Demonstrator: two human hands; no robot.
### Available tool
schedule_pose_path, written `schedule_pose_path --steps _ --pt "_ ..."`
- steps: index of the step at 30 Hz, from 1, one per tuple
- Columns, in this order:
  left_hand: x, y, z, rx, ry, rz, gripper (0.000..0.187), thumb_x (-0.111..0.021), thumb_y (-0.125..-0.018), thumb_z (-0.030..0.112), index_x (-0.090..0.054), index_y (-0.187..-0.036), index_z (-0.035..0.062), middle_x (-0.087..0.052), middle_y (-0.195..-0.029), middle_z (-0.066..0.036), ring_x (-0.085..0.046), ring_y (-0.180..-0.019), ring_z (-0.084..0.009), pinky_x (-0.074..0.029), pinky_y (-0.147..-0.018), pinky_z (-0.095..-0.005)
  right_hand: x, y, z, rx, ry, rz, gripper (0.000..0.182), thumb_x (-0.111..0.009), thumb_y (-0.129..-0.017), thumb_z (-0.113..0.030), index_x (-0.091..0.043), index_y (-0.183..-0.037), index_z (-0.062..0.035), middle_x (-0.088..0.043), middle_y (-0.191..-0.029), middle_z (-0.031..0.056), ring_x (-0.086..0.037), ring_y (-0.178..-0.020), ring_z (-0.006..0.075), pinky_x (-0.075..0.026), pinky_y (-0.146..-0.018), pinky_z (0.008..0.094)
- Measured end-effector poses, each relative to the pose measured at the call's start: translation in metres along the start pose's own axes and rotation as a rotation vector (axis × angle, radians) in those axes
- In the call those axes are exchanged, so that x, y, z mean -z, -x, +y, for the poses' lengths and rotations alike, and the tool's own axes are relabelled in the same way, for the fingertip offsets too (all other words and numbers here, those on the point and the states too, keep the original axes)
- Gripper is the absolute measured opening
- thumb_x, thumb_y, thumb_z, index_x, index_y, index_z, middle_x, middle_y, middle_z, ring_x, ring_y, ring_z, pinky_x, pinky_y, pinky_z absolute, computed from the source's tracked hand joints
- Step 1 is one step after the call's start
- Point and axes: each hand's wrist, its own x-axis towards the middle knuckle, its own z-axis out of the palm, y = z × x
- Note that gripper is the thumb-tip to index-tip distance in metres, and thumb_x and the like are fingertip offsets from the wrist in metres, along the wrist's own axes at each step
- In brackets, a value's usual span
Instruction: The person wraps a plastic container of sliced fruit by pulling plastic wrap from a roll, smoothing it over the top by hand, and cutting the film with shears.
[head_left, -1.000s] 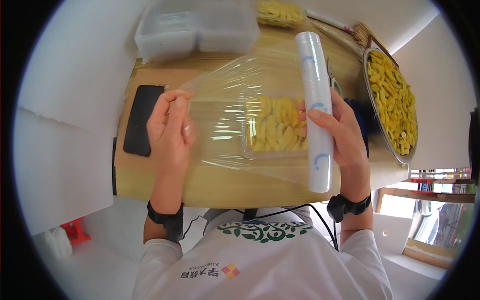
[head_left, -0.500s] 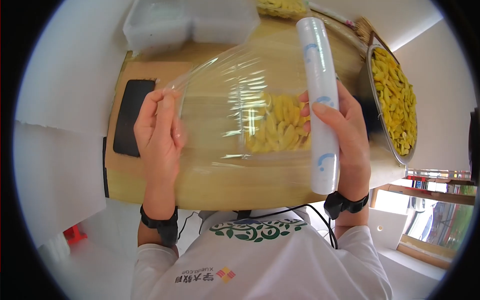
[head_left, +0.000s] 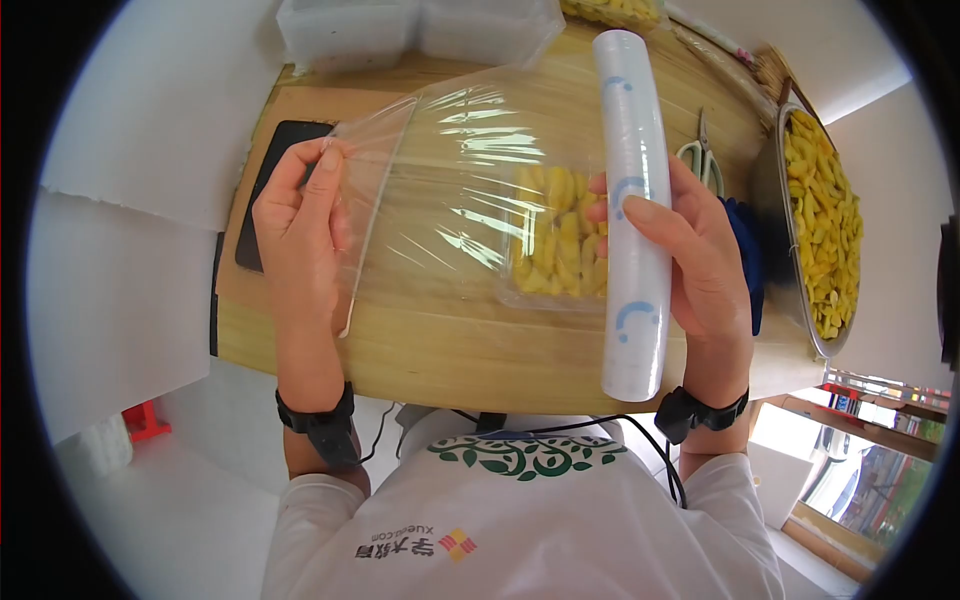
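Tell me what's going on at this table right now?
A person's right hand grips a roll of cling film while the left hand pinches the free edge of the film sheet, stretched above a clear tray of yellow fruit slices on the wooden table. A phone lies behind the left hand.

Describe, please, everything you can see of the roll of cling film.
The roll of cling film is a long white cylinder with pale blue markings, held nearly upright in the view by the right hand, whose fingers wrap round its middle. A clear, glossy, wrinkled sheet runs from it leftward to the left hand, which pinches its free edge. The sheet hangs above the wooden table and a clear tray of yellow pieces.
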Motion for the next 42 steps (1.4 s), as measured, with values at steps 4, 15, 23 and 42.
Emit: schedule_pose_path --steps 4,15,23,42 --pt "-0.003 0.004 -0.001 0.039 -0.129 -0.018 0.015 -0.062 -0.104 0.020 -0.067 -0.104 0.0057 -0.042 -0.060 0.009 -0.033 -0.051 0.0011 -0.023 -0.046 -0.0197 -0.001 -0.001 0.004 -0.003 0.050 0.035 0.063 -0.076 -0.090 -0.017 -0.046 -0.139 0.0072 -0.064 -0.112 0.0131 -0.068 -0.097 0.0174 -0.058 -0.077 0.0292" --pt "0.000 0.002 -0.013 -0.042 -0.395 -0.049 0.017 -0.060 -0.105 0.022 -0.065 -0.103 0.0061 -0.044 -0.063 0.010 -0.033 -0.053 0.0014 -0.023 -0.047 -0.0213 -0.001 -0.001 0.010 0.055 0.223 0.072 0.064 -0.073 -0.091 -0.021 -0.046 -0.141 0.0067 -0.067 -0.115 0.0152 -0.070 -0.098 0.0185 -0.057 -0.074 0.0269" --pt "0.004 0.003 -0.008 -0.051 -0.621 -0.098 0.017 -0.057 -0.105 0.019 -0.061 -0.102 0.0033 -0.043 -0.061 0.006 -0.033 -0.056 -0.0033 -0.026 -0.051 -0.0254 -0.017 0.001 0.010 0.134 0.348 0.134 0.066 -0.079 -0.087 -0.018 -0.048 -0.140 0.0073 -0.069 -0.110 0.0131 -0.071 -0.091 0.0168 -0.056 -0.076 0.0289" --pt "0.003 0.001 -0.031 -0.297 -1.033 -0.110 0.013 -0.056 -0.104 0.016 -0.058 -0.104 0.0037 -0.055 -0.060 -0.015 -0.050 -0.051 -0.0298 -0.038 -0.054 -0.0387 -0.023 -0.003 0.006 0.237 0.762 0.180 0.068 -0.083 -0.083 -0.020 -0.052 -0.137 0.0072 -0.071 -0.112 0.0175 -0.071 -0.097 0.0209 -0.060 -0.078 0.0330"
